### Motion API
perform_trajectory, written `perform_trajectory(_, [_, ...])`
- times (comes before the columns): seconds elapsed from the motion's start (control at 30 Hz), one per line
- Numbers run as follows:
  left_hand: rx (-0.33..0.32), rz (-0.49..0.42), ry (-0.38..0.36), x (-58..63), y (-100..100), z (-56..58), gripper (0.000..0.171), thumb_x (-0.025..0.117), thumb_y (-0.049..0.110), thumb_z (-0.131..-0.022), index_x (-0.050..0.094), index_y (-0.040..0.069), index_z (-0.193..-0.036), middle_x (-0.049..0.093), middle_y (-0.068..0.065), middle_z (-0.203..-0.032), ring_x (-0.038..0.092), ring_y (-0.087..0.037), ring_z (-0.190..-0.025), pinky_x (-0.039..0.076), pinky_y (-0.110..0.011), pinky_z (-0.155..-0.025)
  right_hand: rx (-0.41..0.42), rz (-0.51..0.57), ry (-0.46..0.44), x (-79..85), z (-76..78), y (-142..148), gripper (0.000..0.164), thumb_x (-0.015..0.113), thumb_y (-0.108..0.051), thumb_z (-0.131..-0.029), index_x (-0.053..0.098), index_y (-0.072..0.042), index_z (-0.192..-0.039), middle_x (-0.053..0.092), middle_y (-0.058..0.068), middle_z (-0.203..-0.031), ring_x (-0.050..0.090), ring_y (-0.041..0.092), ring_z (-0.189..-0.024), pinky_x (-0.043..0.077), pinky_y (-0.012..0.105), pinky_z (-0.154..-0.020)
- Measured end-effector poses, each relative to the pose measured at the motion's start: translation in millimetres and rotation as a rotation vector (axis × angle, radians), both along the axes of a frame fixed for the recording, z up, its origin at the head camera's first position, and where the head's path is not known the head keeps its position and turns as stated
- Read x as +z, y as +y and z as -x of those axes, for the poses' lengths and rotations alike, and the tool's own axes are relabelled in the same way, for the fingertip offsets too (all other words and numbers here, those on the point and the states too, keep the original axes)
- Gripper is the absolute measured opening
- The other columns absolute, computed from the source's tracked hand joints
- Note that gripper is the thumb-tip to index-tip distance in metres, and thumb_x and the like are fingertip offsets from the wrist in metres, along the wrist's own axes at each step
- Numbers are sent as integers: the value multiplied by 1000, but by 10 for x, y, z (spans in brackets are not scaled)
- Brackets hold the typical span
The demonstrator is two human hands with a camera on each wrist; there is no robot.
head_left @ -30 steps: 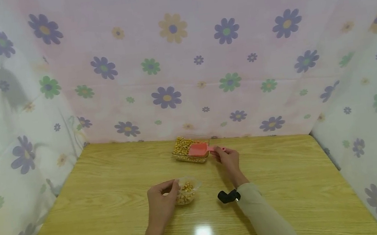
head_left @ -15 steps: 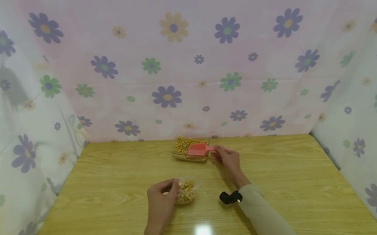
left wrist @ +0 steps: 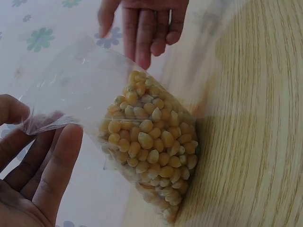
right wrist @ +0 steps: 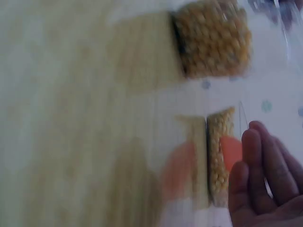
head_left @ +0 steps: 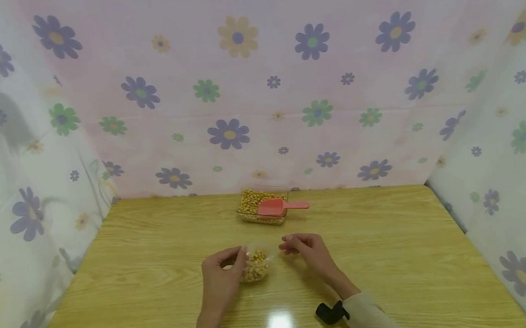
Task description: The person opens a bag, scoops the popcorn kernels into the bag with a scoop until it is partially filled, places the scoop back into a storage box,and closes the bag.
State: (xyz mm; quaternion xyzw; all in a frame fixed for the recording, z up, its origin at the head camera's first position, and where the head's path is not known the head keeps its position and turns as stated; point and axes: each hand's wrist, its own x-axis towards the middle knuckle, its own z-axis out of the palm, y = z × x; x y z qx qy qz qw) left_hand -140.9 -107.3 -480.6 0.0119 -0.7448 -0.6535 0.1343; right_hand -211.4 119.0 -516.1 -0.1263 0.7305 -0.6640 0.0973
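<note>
A clear plastic bag [left wrist: 147,146] partly filled with yellow corn kernels stands on the table. My left hand [head_left: 223,278] pinches the bag's upper edge between thumb and fingers, as the left wrist view shows. Just right of the bag's mouth is my right hand [head_left: 313,253], holding nothing, its fingers loosely extended; a small gap parts it from the bag. Farther back, a clear rectangular container [head_left: 263,220] holds more kernels. On those kernels lies a pink scoop [head_left: 273,207], its handle jutting over the container's right side.
The wood-grain table [head_left: 146,253] carries the bag and the container. A flowered cloth [head_left: 253,78] closes off the back and both sides. Black camera mounts [head_left: 331,313] sit on both wrists.
My right hand has let go of the pink scoop, leaving it on the kernels, and has come back toward the bag. The left hand keeps its pinch on the bag.
</note>
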Motion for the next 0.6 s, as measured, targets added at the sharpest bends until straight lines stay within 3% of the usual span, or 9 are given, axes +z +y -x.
perform_trajectory(0.13, [5, -14, 5, 3, -1, 11, 21, 71, 15, -98, 79, -4, -99, 73, -18, -82, 71, -22, -69, 60, -33, -57, 149, 22, 130, 12, -163, -67, 36, 52, -15, -108, 65, 14, -124, 71, 31, -112, 73, 28, -98, 57, 46, -89])
perform_trajectory(0.23, [22, -32, -7, 14, 4, 25, 19, 70, 15, -98, 79, -2, -99, 74, -18, -82, 71, -21, -70, 60, -34, -58, 194, 18, 179, 26, -234, -107, 31, 57, -11, -105, 67, 11, -124, 72, 27, -112, 72, 19, -98, 58, 42, -90])
perform_trajectory(0.43, [9, -38, -14, 27, -20, 54, 21, 69, 17, -99, 79, -2, -101, 74, -19, -86, 71, -18, -68, 60, -29, -61, 131, -99, 339, 44, -275, -184, 24, 68, -16, -99, 75, -1, -115, 77, 12, -103, 72, 15, -92, 60, 36, -83])
perform_trajectory(0.6, [-76, -21, -10, 15, -124, -17, 18, 67, 8, -99, 77, -2, -110, 74, -21, -100, 73, -17, -81, 61, -30, -68, 58, -163, 494, 63, -262, -247, 18, 72, -15, -95, 79, -3, -107, 78, 8, -101, 73, 18, -89, 61, 40, -79])
